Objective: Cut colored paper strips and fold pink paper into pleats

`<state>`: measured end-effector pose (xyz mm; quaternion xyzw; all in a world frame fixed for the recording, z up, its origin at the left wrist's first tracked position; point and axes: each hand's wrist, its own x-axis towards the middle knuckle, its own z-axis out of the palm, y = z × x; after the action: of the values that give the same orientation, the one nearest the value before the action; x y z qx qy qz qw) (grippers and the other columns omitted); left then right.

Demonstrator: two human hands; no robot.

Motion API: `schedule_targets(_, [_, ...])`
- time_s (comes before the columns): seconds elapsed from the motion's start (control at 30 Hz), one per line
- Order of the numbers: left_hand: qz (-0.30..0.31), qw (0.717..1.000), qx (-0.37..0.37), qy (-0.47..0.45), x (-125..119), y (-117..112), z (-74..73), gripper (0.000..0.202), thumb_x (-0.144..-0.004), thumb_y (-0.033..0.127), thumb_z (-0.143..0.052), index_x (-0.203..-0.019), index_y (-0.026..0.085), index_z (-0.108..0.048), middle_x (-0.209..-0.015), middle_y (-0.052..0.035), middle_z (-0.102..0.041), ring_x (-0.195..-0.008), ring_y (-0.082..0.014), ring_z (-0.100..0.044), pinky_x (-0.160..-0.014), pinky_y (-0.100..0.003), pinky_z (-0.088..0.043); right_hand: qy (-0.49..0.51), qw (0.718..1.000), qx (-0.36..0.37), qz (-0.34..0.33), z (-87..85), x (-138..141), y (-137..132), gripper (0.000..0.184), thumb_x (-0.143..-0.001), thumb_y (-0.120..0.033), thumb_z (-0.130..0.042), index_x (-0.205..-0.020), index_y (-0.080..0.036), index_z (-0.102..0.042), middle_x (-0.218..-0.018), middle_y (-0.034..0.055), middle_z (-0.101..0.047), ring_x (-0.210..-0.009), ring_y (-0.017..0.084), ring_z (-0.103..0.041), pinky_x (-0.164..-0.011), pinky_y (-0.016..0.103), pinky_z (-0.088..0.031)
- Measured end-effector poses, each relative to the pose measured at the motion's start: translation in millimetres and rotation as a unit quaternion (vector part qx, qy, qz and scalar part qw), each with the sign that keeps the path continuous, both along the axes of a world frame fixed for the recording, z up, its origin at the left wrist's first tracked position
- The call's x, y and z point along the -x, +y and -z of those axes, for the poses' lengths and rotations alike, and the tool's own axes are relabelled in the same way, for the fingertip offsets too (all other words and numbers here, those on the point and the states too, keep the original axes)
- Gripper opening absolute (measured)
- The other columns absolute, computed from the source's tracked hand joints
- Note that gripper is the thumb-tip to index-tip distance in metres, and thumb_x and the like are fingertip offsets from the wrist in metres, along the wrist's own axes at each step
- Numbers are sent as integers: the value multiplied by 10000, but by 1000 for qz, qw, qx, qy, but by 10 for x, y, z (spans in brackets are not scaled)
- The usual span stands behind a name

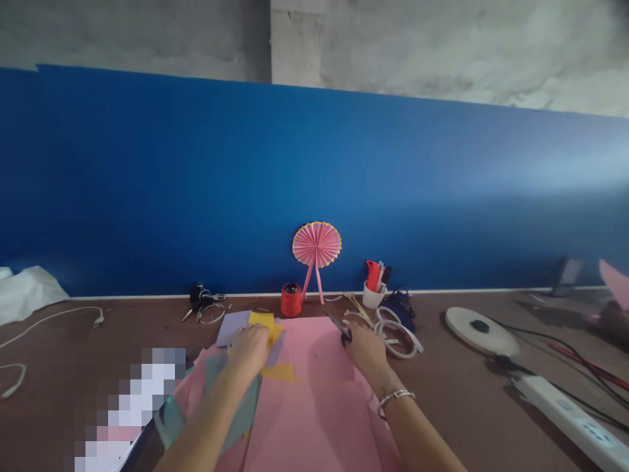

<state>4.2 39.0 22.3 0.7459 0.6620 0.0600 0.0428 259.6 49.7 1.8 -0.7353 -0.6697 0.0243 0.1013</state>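
A large pink paper sheet (314,393) lies on the brown table in front of me, over teal and lilac sheets. My left hand (249,349) rests with bent fingers on a yellow paper piece (263,322) at the sheet's far left corner. My right hand (364,347) is closed on the black handle of a pair of scissors (339,326), whose blades point away to the left over the pink sheet. A silver bracelet sits on my right wrist.
A pink paper fan (317,246) leans on the blue wall beside a red sharpener-like pot (291,300). A white cup with pens (373,293), white tape rings (398,334), keys (201,303), a round white lamp base (481,331), a power strip (574,419) and cables surround the sheets.
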Motion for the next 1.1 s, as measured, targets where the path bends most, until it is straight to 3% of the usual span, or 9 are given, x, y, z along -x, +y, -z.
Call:
schedule_targets(0.17, [-100,993,-36,-41,45,-2,-207,270,-850,160,-376,-929,167,-635,-865,-124,-707,-846,-260,-653,-690,-311,-407,134,991,-26,-14,-104,-129,50,369,-718,-127,-539,-1067,-178,-649,-1038,115,-689,-965,253,-630,-776,316,-437])
schedule_targets(0.3, [-135,957,-77,-243,142,12,-332,190,-820,255,-435,-874,198,-609,-815,-76,-709,-802,-246,-663,-626,-271,-419,414,910,-6,-26,-184,-243,100,369,-631,-180,-617,-997,-176,-656,-906,76,-704,-777,219,-640,-652,300,-452])
schedule_targets(0.33, [-127,920,-68,-365,136,17,-342,149,-783,271,-488,-843,196,-601,-785,-65,-706,-777,-243,-666,-623,-269,-432,478,878,4,-24,-203,-248,101,384,-633,-224,-637,-1014,-176,-643,-876,67,-700,-735,202,-632,-618,288,-447])
schedule_targets(0.4, [-100,784,-17,-613,69,12,-342,149,-698,268,-589,-820,183,-582,-763,-57,-703,-743,-236,-670,-633,-279,-469,597,801,36,-31,-241,-215,81,415,-629,-300,-683,-1021,-175,-625,-813,46,-681,-668,166,-608,-569,260,-426])
schedule_targets(0.5, [-63,592,71,-800,-140,-45,-322,269,-628,233,-692,-855,170,-563,-859,-74,-706,-789,-217,-673,-683,-296,-508,728,677,99,-52,-293,-53,7,429,-610,-344,-747,-986,-185,-616,-717,6,-625,-603,124,-561,-520,226,-387])
schedule_targets(0.6, [-55,526,120,-840,-363,-147,-298,298,-654,200,-701,-918,174,-565,-939,-71,-706,-837,-184,-669,-713,-271,-521,773,620,119,-59,-331,184,-88,420,-642,-375,-749,-991,-207,-585,-771,3,-622,-623,104,-551,-511,200,-368])
schedule_targets(0.73, [-39,534,174,-826,-515,-263,-275,309,-662,207,-704,-943,161,-585,-933,-72,-712,-823,-176,-671,-734,-269,-526,766,638,52,-55,-373,411,-177,433,-555,-281,-795,-914,-198,-567,-678,-42,-570,-584,89,-493,-535,199,-369])
schedule_targets(0.93, [-45,672,208,-709,-473,-265,-269,368,-694,320,-696,-1014,146,-646,-889,-80,-728,-707,-191,-674,-580,-258,-500,678,723,-6,-131,-407,415,-185,364,-571,-251,-729,-883,-190,-551,-632,-44,-556,-561,102,-478,-500,212,-334])
schedule_targets(1.1, [-40,719,110,-685,-430,-178,-206,288,-624,312,-740,-841,124,-706,-776,-76,-734,-761,-243,-678,-652,-281,-499,593,787,-24,-166,-370,403,-164,309,-621,-218,-661,-912,-184,-563,-607,-48,-543,-540,100,-475,-489,216,-336])
